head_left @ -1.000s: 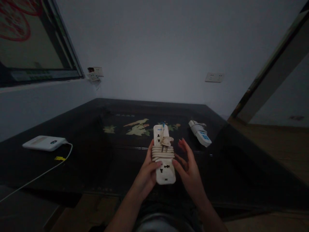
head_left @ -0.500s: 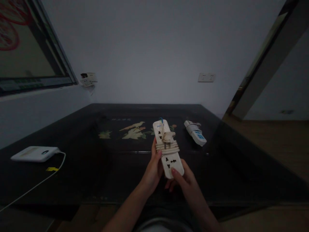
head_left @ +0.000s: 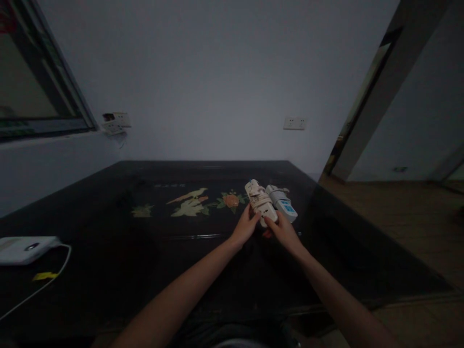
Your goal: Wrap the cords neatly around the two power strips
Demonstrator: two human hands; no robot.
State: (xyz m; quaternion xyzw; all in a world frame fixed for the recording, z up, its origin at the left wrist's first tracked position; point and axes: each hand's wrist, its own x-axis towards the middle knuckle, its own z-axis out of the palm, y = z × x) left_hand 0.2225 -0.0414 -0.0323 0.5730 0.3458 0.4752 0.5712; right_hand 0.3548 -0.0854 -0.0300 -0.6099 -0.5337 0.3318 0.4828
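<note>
A white power strip (head_left: 267,209) with its own cord wound round its middle is held between both hands, low over the dark table (head_left: 217,280). My left hand (head_left: 246,226) grips its left side, the thumb on top. At its near right end my right hand (head_left: 282,229) is closed on it, thumb on the upper face. Just to the right lies a second power strip (head_left: 287,209), white with blue socket panels and a grey-white cord wrapped about it. The two strips are side by side; whether they touch I cannot tell.
A white device (head_left: 29,249) with a white cable (head_left: 63,266) lies at the table's left, near a yellow tag (head_left: 45,276). Flower and bird pictures (head_left: 188,205) decorate the tabletop. Wall sockets (head_left: 295,123) sit above the far edge, and a damaged socket box (head_left: 116,123) is by the window.
Both hands have carried the corded power strip forward and rightward, down beside the second strip. The camera view has turned slightly right.
</note>
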